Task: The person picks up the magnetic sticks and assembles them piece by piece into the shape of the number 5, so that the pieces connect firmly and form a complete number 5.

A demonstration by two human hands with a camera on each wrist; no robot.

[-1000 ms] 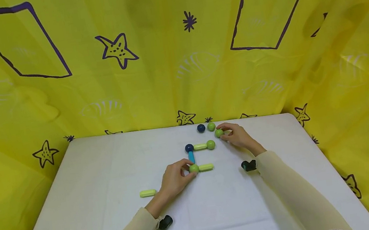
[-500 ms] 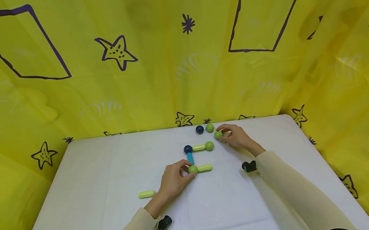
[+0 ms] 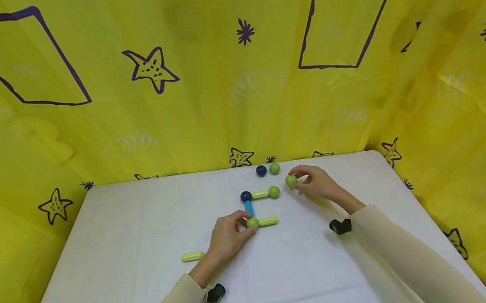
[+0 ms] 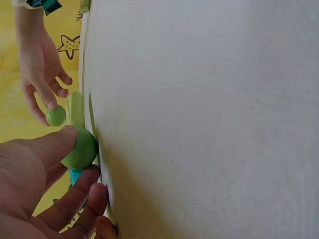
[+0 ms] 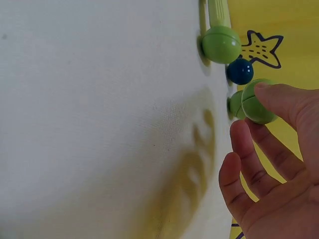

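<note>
In the head view my left hand (image 3: 228, 237) pinches a green ball (image 3: 252, 223) on the table. From that ball a blue rod (image 3: 249, 208) runs back to a dark blue ball (image 3: 246, 196), and a light green rod (image 3: 268, 221) points right. Another light green rod (image 3: 260, 194) joins the dark blue ball to a second green ball (image 3: 274, 192). Farther right, my right hand (image 3: 318, 182) pinches a loose green ball (image 3: 291, 181) between thumb and fingers. The right wrist view shows this held ball (image 5: 259, 102) with its remaining fingers spread below.
At the back of the white table (image 3: 138, 209) lie a loose dark blue ball (image 3: 261, 171) and a green ball (image 3: 275, 168). A separate light green rod (image 3: 191, 256) lies left of my left wrist. A yellow patterned curtain (image 3: 200, 116) hangs behind the table.
My right hand, with the green ball in it, has come slightly nearer the front of the table, away from the loose balls at the back. My left hand keeps its pinch.
</note>
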